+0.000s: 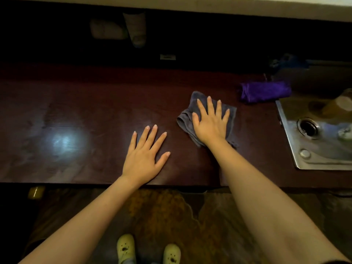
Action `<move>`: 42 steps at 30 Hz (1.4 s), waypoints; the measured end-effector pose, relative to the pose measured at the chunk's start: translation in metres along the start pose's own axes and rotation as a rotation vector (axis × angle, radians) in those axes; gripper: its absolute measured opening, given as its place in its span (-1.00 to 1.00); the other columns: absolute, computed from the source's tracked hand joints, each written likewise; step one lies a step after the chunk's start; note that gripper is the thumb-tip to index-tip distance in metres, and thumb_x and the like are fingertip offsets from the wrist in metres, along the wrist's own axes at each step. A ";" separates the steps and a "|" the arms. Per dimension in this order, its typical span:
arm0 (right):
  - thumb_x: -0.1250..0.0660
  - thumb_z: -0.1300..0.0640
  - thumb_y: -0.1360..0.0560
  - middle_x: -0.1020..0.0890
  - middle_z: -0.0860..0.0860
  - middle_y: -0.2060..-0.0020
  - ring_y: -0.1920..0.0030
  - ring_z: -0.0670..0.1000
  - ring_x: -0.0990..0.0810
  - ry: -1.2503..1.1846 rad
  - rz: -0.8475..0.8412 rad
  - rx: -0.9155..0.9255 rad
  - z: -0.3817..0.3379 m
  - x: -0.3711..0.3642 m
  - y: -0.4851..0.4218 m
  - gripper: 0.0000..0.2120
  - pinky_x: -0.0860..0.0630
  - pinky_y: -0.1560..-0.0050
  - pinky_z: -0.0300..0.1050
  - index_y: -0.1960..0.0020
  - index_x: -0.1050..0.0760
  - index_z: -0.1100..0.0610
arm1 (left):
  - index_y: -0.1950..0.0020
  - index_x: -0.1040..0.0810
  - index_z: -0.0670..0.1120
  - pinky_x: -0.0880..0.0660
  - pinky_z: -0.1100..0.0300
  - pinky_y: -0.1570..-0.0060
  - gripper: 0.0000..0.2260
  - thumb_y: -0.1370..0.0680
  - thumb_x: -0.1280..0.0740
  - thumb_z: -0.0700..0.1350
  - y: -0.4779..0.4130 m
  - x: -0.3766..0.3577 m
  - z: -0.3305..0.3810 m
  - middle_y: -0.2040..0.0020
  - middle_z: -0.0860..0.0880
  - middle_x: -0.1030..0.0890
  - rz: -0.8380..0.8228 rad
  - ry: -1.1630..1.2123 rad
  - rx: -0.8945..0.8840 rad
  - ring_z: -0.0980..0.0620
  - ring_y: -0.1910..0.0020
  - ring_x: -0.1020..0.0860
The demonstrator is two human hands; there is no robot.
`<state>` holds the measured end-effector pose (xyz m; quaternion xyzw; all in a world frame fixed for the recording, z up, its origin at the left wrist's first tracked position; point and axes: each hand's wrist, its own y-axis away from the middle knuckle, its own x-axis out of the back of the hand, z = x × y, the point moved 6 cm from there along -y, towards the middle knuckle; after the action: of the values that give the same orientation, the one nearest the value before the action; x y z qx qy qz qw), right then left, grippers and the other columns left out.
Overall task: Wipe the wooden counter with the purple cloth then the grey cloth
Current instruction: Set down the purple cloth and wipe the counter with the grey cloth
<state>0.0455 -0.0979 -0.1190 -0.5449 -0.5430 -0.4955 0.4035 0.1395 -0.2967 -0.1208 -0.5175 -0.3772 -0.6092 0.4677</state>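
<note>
The dark wooden bench (85, 111) carries two cloths. The grey cloth (185, 121) lies flat under the right hand (210, 124). The purple cloth (264, 91) lies bunched beyond that hand, to its right. The left hand (143, 157) rests flat on bare wood.

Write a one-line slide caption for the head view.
Right hand presses the grey cloth flat on the wooden counter; left hand rests open beside it; purple cloth set aside.

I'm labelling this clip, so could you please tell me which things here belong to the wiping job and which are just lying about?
Job:
grey cloth under the right hand
purple cloth, set aside
wooden counter
left hand, flat on counter

Lying about:
steel sink
yellow shoes
</note>
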 end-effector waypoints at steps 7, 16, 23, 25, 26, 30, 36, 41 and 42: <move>0.10 -0.18 -0.58 0.07 0.00 -0.55 -0.53 0.17 0.18 0.009 -0.008 0.064 -0.008 0.003 -0.062 -0.48 0.22 -0.47 0.29 -0.52 0.06 -0.12 | -0.48 -0.05 0.12 0.06 -0.13 -0.47 -0.47 -0.54 0.01 0.24 -0.001 0.001 0.002 -0.53 -0.01 -0.07 -0.035 -0.004 0.006 0.01 -0.51 0.07; 0.08 -0.24 -0.56 0.04 -0.01 -0.55 -0.53 0.18 0.17 0.043 -0.038 0.216 -0.062 -0.002 -0.105 -0.44 0.22 -0.46 0.30 -0.52 0.03 -0.12 | -0.48 -0.04 0.12 0.07 -0.13 -0.46 -0.47 -0.54 0.04 0.25 -0.001 0.000 0.001 -0.54 0.00 -0.03 -0.095 -0.032 0.025 0.01 -0.52 0.10; 0.13 -0.26 -0.50 -0.07 -0.03 -0.54 -0.53 0.13 0.06 0.100 -0.070 0.628 -0.069 -0.004 -0.073 -0.40 0.17 -0.46 0.23 -0.50 -0.05 -0.12 | -0.48 -0.08 0.09 0.06 -0.12 -0.45 -0.47 -0.55 0.02 0.24 -0.001 0.001 0.001 -0.53 -0.04 -0.09 -0.109 -0.010 0.014 -0.02 -0.52 0.03; 0.11 -0.24 -0.50 -0.09 -0.04 -0.53 -0.53 0.11 0.03 0.111 -0.072 0.701 -0.050 -0.003 -0.058 -0.42 0.17 -0.46 0.19 -0.49 -0.08 -0.12 | -0.48 -0.08 0.08 0.05 -0.12 -0.45 -0.47 -0.55 0.05 0.24 -0.001 0.001 0.000 -0.53 -0.04 -0.09 -0.111 -0.007 0.018 -0.02 -0.52 0.04; 0.08 -0.22 -0.51 -0.11 -0.04 -0.53 -0.53 0.10 0.02 0.114 -0.074 0.722 -0.038 -0.001 -0.053 -0.44 0.15 -0.46 0.18 -0.49 -0.09 -0.12 | -0.48 -0.08 0.07 0.05 -0.12 -0.45 -0.47 -0.55 0.06 0.24 -0.001 0.001 0.001 -0.53 -0.05 -0.09 -0.114 -0.004 0.018 -0.02 -0.52 0.04; 0.01 -0.19 -0.53 -0.15 -0.02 -0.52 -0.53 0.11 -0.03 0.119 -0.087 0.730 0.006 0.010 -0.051 -0.46 0.04 -0.47 0.23 -0.49 -0.11 -0.10 | -0.48 -0.09 0.08 0.07 -0.11 -0.45 -0.46 -0.54 0.09 0.25 -0.002 0.001 0.002 -0.52 -0.05 -0.10 -0.138 0.013 0.020 -0.01 -0.52 0.05; 0.05 -0.20 -0.53 -0.11 -0.05 -0.53 -0.53 0.08 0.00 0.118 -0.094 0.553 0.058 0.014 -0.043 -0.46 0.05 -0.48 0.22 -0.49 -0.07 -0.13 | -0.47 -0.13 0.00 0.18 -0.06 -0.44 -0.42 -0.50 -0.01 0.22 -0.007 0.004 0.017 -0.53 -0.11 -0.05 -0.119 0.080 0.114 -0.07 -0.51 0.11; 0.01 -0.17 -0.52 -0.19 0.03 -0.51 -0.51 0.15 -0.09 0.068 -0.024 0.307 0.083 0.019 0.020 -0.45 -0.08 -0.44 0.29 -0.48 -0.15 -0.06 | -0.48 -0.06 -0.06 0.11 -0.14 -0.46 -0.39 -0.50 0.03 0.21 -0.007 -0.001 0.033 -0.51 -0.19 0.05 -0.122 0.091 0.204 -0.14 -0.50 0.15; 0.00 -0.17 -0.52 -0.19 0.04 -0.51 -0.51 0.17 -0.10 0.065 -0.021 0.258 0.081 0.016 0.038 -0.44 -0.07 -0.44 0.30 -0.48 -0.15 -0.05 | -0.48 -0.06 -0.07 0.09 -0.16 -0.46 -0.39 -0.50 0.03 0.21 -0.007 -0.001 0.035 -0.51 -0.20 0.04 -0.122 0.091 0.216 -0.15 -0.50 0.14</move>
<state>0.0899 -0.0186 -0.1141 -0.4663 -0.5944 -0.4430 0.4827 0.1424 -0.2619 -0.1156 -0.4121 -0.4499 -0.6152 0.4993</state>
